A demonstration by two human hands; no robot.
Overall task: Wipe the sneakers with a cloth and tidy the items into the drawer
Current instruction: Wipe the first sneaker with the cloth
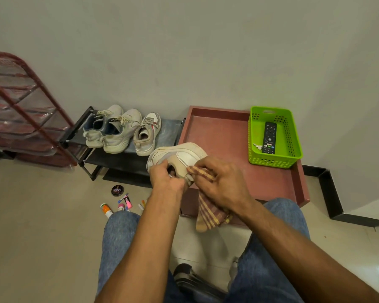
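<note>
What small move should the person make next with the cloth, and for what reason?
Probably draw the striped cloth forward along the side of the held sneaker. The left hand grips the sneaker at its heel opening, and the right hand presses the cloth against the heel side only, so the rest of that side seems not yet wiped.

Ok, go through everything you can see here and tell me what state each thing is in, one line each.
White leather sneaker: lifted, gripped at the heel by left hand.
Striped maroon-and-yellow cloth: pressed to the sneaker by right hand, its tail hanging.
Three white sneakers: upright on the black shoe rack.
Red-brown drawer: open.
Green plastic basket: in the drawer, holding a black remote.
Round black polish tin: lidded, on the floor.
</note>
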